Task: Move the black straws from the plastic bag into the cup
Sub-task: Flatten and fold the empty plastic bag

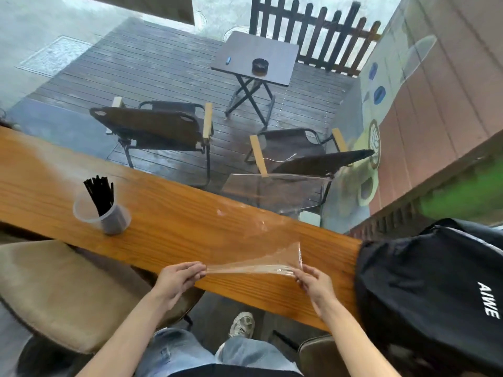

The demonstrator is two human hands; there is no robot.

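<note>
I have the clear plastic bag [261,263] stretched between my two hands just above the near edge of the wooden desk [177,221]. My left hand [178,280] pinches one end of it between thumb and fingertips, and my right hand [313,284] pinches the other end the same way, so the film is drawn into a thin, wrinkled band between them, with a loose flap fanning up over the desk near my right hand. I can see no straws in the bag; it looks flat and see-through. The black straws [100,195] stand bunched in the translucent plastic cup [104,217], which sits upright on the desk well to the left of my hands; the straws lean together and stick out above its rim. A black backpack [435,292] with white lettering rests on the right end of the desk, just beside my right hand. Beyond the desk, through a pane of glass, I see a wet deck with two folding chairs [163,129] and a small folding table [255,59].
</note>
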